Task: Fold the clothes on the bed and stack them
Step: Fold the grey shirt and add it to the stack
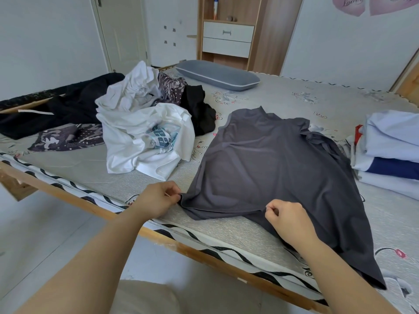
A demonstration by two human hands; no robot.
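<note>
Hands (156,200) pinching grey shirt (267,168), unfolded pile (145,123) beside

Pale, plain walls (45,41) are enclosing the room, with a white door (123,32) standing closed in the far corner and pink heart decals (371,4) showing at the upper right. A wooden shelf unit (227,30) with two white drawers is standing against the far wall beside a wood-grain panel. Soft, even light is falling on the pale floor (45,234).

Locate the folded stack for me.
The folded stack sits at the head view's right edge, on the bed, just right of the grey shirt.
</note>
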